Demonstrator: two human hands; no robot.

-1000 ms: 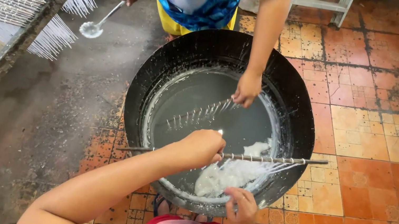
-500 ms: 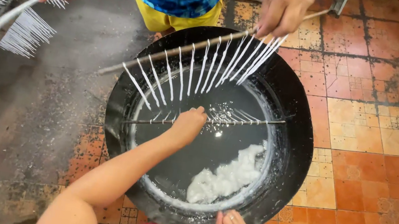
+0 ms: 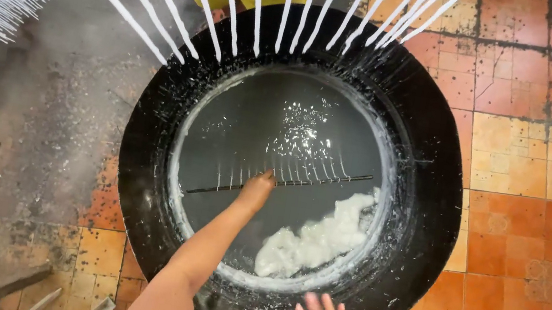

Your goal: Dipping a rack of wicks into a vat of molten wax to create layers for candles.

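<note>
You have one head-worn camera, looking almost straight down from close above the black basin (image 3: 431, 202), which fills mid-frame. The view faces forward over tiled floor (image 3: 547, 168); your arms enter from the bottom edge.

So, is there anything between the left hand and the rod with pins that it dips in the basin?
Nothing visible: the left hand already grips the pinned rod at its middle, over the grey liquid. The white lump lies apart, nearer the basin wall.
</note>
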